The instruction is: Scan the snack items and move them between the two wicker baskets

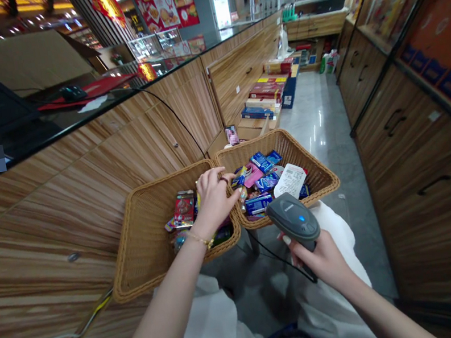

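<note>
My right hand point(316, 257) is wrapped round the handle of a dark grey barcode scanner point(292, 218) with a lit blue light. The scanner's head is at the near rim of the right wicker basket point(317, 176). That basket holds several blue packets point(268, 182), a pink packet point(252, 175) and a white label-covered pack point(291, 181). My left hand point(215, 192) reaches across the rims where the two baskets meet, thumb and fingers apart, close to small packets. Beneath its wrist, the left wicker basket point(136, 253) contains a red packet point(184, 209) and other packs partly hidden by my arm.
A wood-panelled counter point(165, 121) with a dark glossy top runs along the left, carrying a mouse point(73, 93). Stacked boxes point(267, 93) sit beyond the baskets. Wooden cabinets point(403, 145) line the right side. A black cable point(282, 260) hangs below the scanner.
</note>
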The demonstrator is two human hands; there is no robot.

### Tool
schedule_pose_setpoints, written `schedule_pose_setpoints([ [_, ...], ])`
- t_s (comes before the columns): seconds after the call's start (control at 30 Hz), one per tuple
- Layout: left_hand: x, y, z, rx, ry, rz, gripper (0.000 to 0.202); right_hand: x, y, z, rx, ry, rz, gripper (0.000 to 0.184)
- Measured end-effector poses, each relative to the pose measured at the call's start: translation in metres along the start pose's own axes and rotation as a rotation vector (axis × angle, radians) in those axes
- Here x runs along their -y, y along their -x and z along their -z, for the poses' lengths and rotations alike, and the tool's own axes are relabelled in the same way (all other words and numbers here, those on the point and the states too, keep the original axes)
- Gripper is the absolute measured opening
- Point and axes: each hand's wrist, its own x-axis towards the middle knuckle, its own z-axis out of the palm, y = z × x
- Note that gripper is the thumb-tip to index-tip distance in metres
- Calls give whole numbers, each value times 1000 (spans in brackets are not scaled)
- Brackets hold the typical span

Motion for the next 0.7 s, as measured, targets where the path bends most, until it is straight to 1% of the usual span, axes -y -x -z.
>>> schedule_pose_setpoints([
  [0.07, -5, -16, -10, 86, -28, -54, 31, 0, 1, 3, -27, -11, 0, 20],
  [0.13, -8, -33, -20, 163, -54, -78, 31, -1, 1, 6, -49, -15, -7, 23],
  [0.3, -15, -64, -45, 385, -128, -42, 37, -6, 0, 11, -52, -6, -34, 25],
  [0.37, -17, -71, -54, 434, -177, -41, 37, -6, -1, 13, -46, -8, -35, 26],
  [0.5, -19, -79, -70, 453, -213, -52, 36, -6, -2, 12, -56, -19, -35, 25],
  [0.7, -26, -98, -86, 403, -237, -133, 33, -9, -3, 10, -49, -12, -30, 24],
])
